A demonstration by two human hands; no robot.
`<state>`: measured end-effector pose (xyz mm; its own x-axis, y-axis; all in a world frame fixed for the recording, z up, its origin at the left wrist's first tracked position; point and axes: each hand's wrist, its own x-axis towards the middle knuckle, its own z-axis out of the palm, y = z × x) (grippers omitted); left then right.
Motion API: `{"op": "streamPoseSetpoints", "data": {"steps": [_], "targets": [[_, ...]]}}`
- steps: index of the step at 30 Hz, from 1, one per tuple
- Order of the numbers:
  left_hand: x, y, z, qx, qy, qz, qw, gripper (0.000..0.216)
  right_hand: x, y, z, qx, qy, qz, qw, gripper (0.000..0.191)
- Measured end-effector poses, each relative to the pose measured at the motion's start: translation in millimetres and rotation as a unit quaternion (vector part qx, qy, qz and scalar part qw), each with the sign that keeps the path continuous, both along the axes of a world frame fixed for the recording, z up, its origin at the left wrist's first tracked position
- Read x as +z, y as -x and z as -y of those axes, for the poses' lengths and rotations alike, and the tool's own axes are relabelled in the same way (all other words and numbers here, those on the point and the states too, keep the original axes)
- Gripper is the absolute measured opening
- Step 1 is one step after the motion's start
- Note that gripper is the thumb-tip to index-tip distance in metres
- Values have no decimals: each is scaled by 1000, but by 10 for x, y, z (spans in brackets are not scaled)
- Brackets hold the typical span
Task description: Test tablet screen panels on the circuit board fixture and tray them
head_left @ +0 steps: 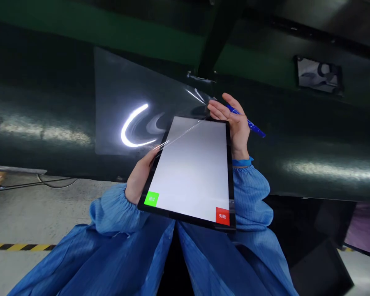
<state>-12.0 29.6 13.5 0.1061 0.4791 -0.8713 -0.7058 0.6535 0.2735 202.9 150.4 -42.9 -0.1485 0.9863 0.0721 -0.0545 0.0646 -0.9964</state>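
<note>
A tablet (pixel 194 168) with a lit white screen is tilted in front of me; a green square (pixel 151 199) and a red square (pixel 222 216) show along its near edge. My left hand (pixel 142 172) grips its left side, the fingers hidden underneath. A clear plastic film (pixel 117 82) stretches from the tablet's upper left out over the bench. My right hand (pixel 234 123) pinches the film's right corner above the tablet's far right corner. A blue marker pen (pixel 256 128) is tucked between its fingers, pointing right. The wrist rests beside the tablet's right edge.
The dark green bench (pixel 311 135) runs across the view. A small packet in a clear bag (pixel 319 76) lies at the back right. Cables (pixel 55 183) hang at the left edge. Below right is a dark flat panel (pixel 323 271).
</note>
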Motion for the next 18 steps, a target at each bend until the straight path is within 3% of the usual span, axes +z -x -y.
{"op": "streamPoseSetpoints", "data": {"steps": [5, 8, 11, 13, 16, 18], "targets": [[-345, 70, -37, -5, -104, 28, 994, 33, 69, -76, 9, -49, -69, -48, 995, 39], [-429, 67, -34, 17, -166, 37, 985, 31, 173, -97, 66, -104, -109, 41, 988, 28], [-453, 61, -11, 38, -195, 22, 980, 29, 402, -87, 221, -191, -199, 151, 949, 22], [-472, 62, 7, 43, -218, 8, 975, 29, 589, -59, 375, -208, -269, 186, 922, 20], [-512, 60, 33, 42, -260, -20, 964, 29, 778, 43, 618, -61, -324, 301, 895, 31], [-523, 52, 47, 42, -279, -36, 959, 30, 776, 155, 748, 81, -324, 409, 849, 53]]}}
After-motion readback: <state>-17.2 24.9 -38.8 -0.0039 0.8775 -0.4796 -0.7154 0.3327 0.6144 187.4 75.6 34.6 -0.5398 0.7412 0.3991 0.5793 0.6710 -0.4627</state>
